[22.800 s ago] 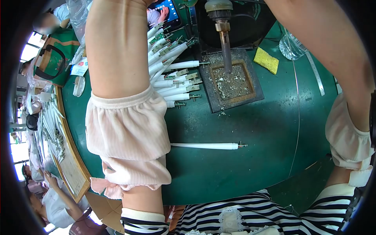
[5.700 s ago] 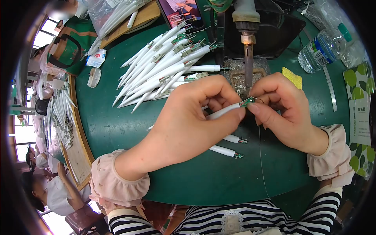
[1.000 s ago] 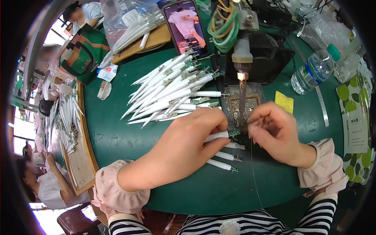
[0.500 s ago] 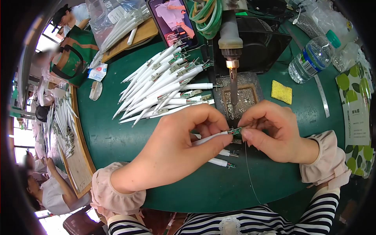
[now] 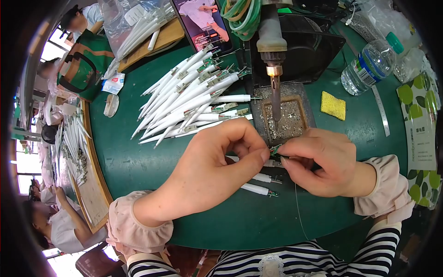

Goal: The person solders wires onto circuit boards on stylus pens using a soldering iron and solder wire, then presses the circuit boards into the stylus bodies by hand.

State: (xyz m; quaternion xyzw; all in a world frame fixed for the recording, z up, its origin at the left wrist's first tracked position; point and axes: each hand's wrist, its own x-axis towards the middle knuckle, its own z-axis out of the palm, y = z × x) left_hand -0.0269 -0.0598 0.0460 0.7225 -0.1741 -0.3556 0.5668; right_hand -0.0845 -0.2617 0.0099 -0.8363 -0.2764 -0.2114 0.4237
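Note:
My left hand (image 5: 221,166) is closed, thumb and forefinger pinching a white pen-shaped stick whose body is mostly hidden behind the fingers. The stick's small green circuit board (image 5: 275,149) shows between my two hands. My right hand (image 5: 320,161) is closed too, its fingertips pinched right at the board. From beneath those fingers a thin wire (image 5: 298,207) hangs toward the table edge; its upper end is hidden. Just above, a soldering iron (image 5: 275,94) points down over a solder-flecked tray (image 5: 302,99). A few more white sticks (image 5: 255,189) lie below my left hand.
A pile of white sticks with circuit boards (image 5: 184,99) covers the table's left middle. Behind it stands a lit phone (image 5: 203,23). To the right are a yellow sponge (image 5: 332,105), a water bottle (image 5: 369,67) and a metal ruler (image 5: 381,111). Co-workers sit at far left.
My right hand has turned more knuckles-up and shifted slightly left, fingertips closing over the board. My left hand still pinches the stick, and less of the stick shows.

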